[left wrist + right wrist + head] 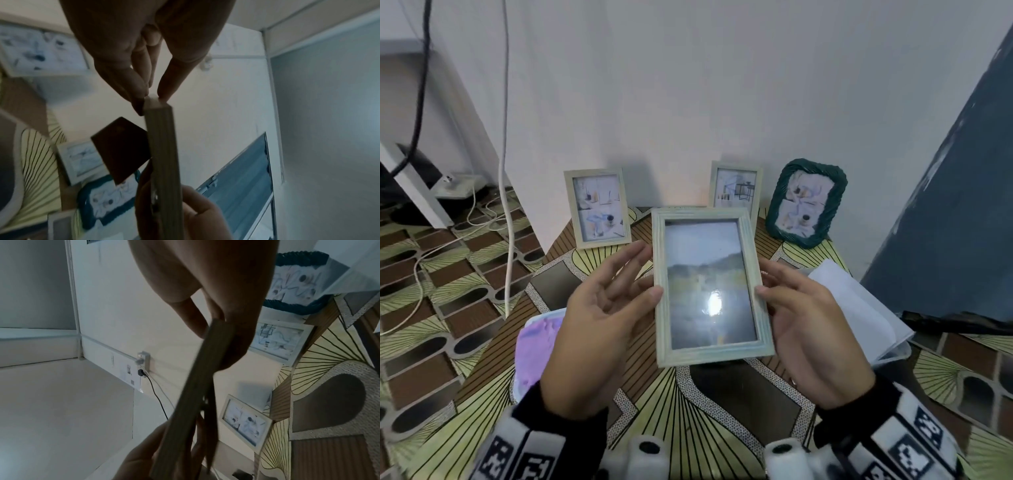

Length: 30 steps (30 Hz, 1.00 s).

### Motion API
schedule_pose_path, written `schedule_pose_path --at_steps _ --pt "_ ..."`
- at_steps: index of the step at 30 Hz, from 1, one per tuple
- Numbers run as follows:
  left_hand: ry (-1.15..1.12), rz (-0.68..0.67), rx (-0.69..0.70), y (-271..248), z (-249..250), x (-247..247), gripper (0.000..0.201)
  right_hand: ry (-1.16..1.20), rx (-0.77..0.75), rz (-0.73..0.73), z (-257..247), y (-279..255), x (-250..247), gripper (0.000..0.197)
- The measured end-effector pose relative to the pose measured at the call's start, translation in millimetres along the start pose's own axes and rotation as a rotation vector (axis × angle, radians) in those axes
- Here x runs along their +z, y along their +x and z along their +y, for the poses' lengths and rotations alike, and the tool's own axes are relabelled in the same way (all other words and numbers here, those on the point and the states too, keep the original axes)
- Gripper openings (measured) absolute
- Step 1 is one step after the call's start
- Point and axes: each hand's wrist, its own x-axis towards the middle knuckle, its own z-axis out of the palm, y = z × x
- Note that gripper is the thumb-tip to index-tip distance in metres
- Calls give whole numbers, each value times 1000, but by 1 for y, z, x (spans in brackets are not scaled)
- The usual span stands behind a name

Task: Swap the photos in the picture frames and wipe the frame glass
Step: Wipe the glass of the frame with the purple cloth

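I hold a pale green wooden picture frame (709, 284) upright above the table, glass towards me, with a hazy landscape photo inside and a glare spot low on the glass. My left hand (645, 281) pinches its left edge, thumb on the front. My right hand (765, 279) pinches its right edge the same way. In the left wrist view my left hand (153, 96) grips the frame's edge (162, 146), and the dark back stand (123, 149) sticks out. In the right wrist view my right hand (218, 324) clamps the frame (197, 386).
Three frames stand against the wall: a light one at the left (597, 209), a light one in the middle (736, 190) and a dark green braided one (806, 202). A pink cloth (534, 349) lies at the table's left edge, a white box (859, 308) at the right. Cables run across the floor on the left.
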Motion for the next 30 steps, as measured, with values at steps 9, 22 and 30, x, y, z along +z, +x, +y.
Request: schedule_pose_path --at_steps 9,22,30 --pt "-200 -19 -308 10 -4 -12 56 -70 364 -12 -8 5 -3 34" --pt "-126 -31 -411 27 -16 -16 50 -97 346 48 -1 25 -1 28" --pt "157 -106 -184 63 8 -21 63 -150 116 13 2 67 22 26"
